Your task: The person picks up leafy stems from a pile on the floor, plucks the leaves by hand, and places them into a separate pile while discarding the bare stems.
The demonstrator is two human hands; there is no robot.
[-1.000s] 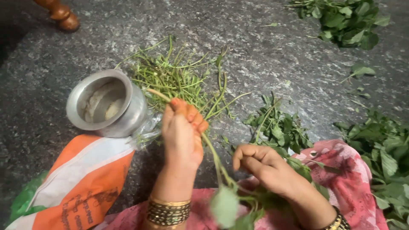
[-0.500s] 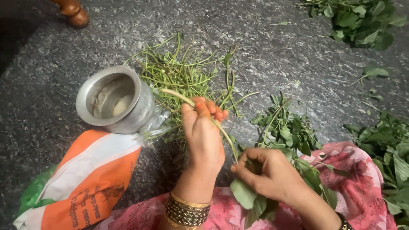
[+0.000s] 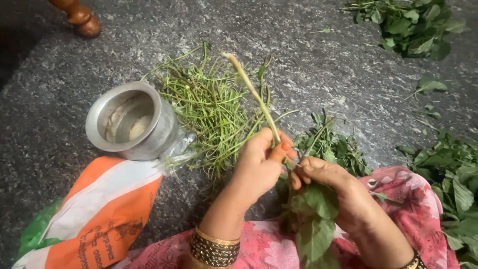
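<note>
My left hand (image 3: 260,162) pinches a long pale green stalk (image 3: 253,92) that sticks up and away over a heap of stripped stems (image 3: 209,107). My right hand (image 3: 326,174) is closed on the same sprig just to the right, and its broad green leaves (image 3: 314,226) hang below my fingers over my pink floral lap (image 3: 413,199). The two hands touch at the fingertips. A wide bangle band (image 3: 214,246) is on my left wrist.
A round metal pot (image 3: 130,122) stands on the grey speckled floor left of the stem heap. An orange and white sack (image 3: 99,211) lies below it. Leaf piles sit at centre right (image 3: 331,144), far right (image 3: 455,179) and top right (image 3: 408,25). A wooden furniture leg (image 3: 79,15) is top left.
My left hand has drawn back toward my right until the fingers meet. The stalk now stands longer and bare above my left fingers, and the leaves hang lower.
</note>
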